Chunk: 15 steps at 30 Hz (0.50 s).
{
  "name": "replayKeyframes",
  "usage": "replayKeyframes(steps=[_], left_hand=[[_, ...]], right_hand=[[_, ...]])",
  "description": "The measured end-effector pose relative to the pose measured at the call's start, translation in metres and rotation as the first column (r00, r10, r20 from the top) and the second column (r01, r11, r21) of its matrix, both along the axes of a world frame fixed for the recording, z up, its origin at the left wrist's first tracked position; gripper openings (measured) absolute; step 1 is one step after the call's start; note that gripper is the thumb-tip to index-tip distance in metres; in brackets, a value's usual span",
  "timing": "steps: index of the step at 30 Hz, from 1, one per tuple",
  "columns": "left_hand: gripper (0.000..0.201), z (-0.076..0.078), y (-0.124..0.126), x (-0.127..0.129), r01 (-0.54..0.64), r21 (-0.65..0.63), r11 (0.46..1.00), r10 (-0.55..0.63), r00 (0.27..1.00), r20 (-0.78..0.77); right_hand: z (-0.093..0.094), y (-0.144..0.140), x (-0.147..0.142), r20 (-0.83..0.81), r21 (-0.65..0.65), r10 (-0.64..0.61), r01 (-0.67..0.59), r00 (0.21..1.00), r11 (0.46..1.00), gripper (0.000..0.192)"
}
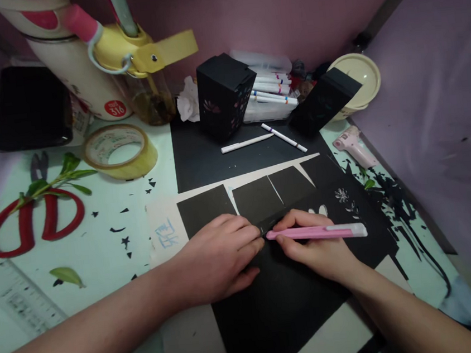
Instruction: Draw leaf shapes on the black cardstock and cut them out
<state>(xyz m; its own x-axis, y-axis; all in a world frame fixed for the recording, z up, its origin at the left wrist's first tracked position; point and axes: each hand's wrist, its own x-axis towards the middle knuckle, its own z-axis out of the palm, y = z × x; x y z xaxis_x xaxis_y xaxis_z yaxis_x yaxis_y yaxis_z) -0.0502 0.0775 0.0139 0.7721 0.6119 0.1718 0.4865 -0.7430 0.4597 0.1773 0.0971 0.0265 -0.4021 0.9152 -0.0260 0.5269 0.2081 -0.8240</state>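
Mauve wall [284,3] (dim light), pale green tabletop [101,263] below.

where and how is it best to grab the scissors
Probably by the red handles of the scissors, coming from the near side: they lie closest, while the blades point away and a leafy sprig lies across the middle.

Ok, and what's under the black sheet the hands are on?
A pale board shows past the left side and lower right of the black sheet. Whatever lies beneath the sheet's middle, where the left hand rests, is covered.
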Motion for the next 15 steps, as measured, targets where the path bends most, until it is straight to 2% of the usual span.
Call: replayKeyframes(steps=[15], left_hand=[[0.032,-0.0008,-0.0002,-0.0005,-0.013,0.04,0.999,0.011,0.999,0.05]], right_hand=[[-0.0001,0.002,0.0008,0.025,0.022,-0.062,0.061,0.998,0.998,0.006]])
